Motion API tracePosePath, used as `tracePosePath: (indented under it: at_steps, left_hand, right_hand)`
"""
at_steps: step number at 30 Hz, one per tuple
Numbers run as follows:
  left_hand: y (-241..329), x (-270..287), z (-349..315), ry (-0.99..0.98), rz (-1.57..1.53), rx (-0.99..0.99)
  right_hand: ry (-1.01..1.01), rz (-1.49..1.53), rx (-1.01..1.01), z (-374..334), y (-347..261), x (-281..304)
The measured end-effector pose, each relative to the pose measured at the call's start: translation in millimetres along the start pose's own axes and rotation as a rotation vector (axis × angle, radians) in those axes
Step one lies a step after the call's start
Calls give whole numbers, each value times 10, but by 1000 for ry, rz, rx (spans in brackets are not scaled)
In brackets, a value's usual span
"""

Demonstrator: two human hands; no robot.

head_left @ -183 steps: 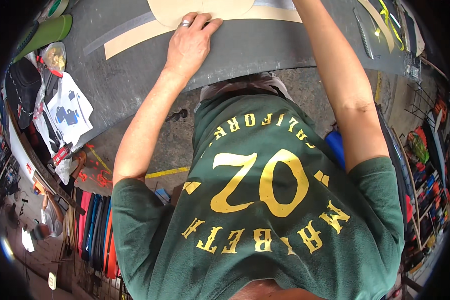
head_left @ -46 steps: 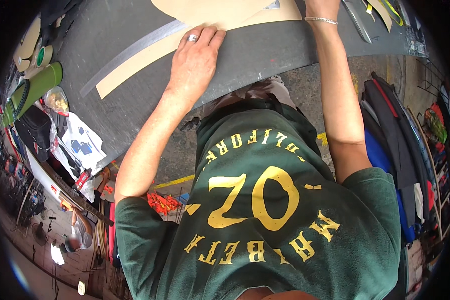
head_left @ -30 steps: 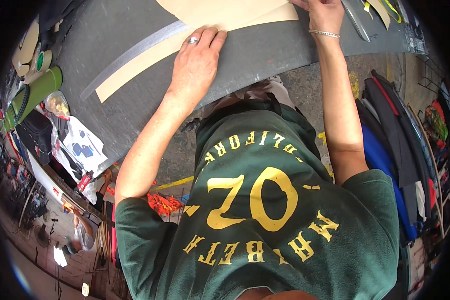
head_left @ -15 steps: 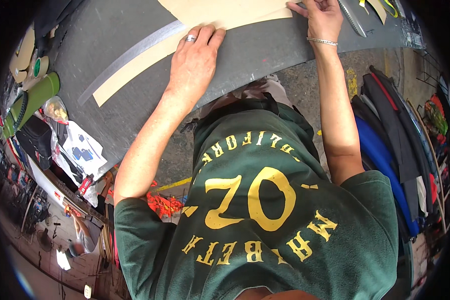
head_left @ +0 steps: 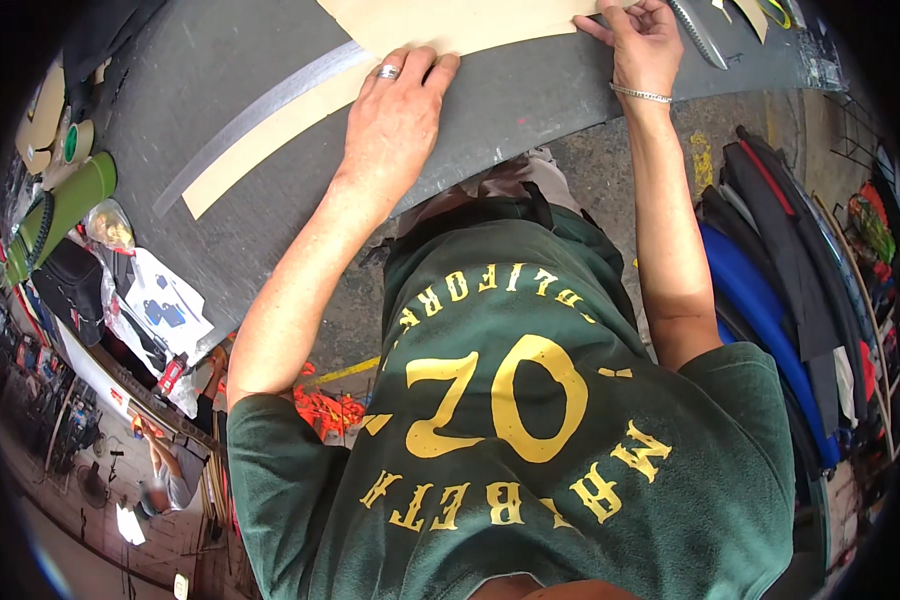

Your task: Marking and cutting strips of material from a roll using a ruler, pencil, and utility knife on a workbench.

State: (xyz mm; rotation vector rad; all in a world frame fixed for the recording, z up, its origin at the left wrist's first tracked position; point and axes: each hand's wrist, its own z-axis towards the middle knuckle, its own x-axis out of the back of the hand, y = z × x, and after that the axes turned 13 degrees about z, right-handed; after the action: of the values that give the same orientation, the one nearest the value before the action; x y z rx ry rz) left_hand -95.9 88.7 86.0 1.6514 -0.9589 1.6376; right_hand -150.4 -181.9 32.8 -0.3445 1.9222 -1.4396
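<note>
A large tan sheet (head_left: 490,22) of card or stiff paper lies on the dark grey worktable (head_left: 530,90), partly cut off by the top edge. My left hand (head_left: 400,115), with a ring on one finger, rests with bent fingers spread on its near edge. Below it, a narrow tan strip (head_left: 270,150) runs toward the left beside a translucent grey strip (head_left: 270,95). At the sheet's right corner is my right hand (head_left: 645,45), a bracelet at its wrist. Its fingers are pinched together; whatever they hold is hidden at the top edge.
A long dark toothed strip (head_left: 700,35) lies right of my right hand. On the left stand a green roll (head_left: 75,210), a tape roll (head_left: 78,140) and printed papers (head_left: 165,300). Dark and blue wetsuit-like garments (head_left: 760,280) hang at right. Another person (head_left: 170,475) is at lower left.
My left hand has shifted slightly to the right along the sheet's edge. My right hand has moved a little left, its fingers still pinched.
</note>
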Motion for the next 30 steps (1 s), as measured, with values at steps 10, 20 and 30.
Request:
tracePosePath:
  at_steps: [10,20,30]
  left_hand:
    - [67,29,88,-6,7,-18]
    - [143,-24,98,74,20,-31]
    - [177,92,200,31,-66,-17]
  right_hand:
    - [1,-37,25,-25,65,90]
    - [25,-61,16,-81,48,67]
    - [-52,59,178,-25,92,149]
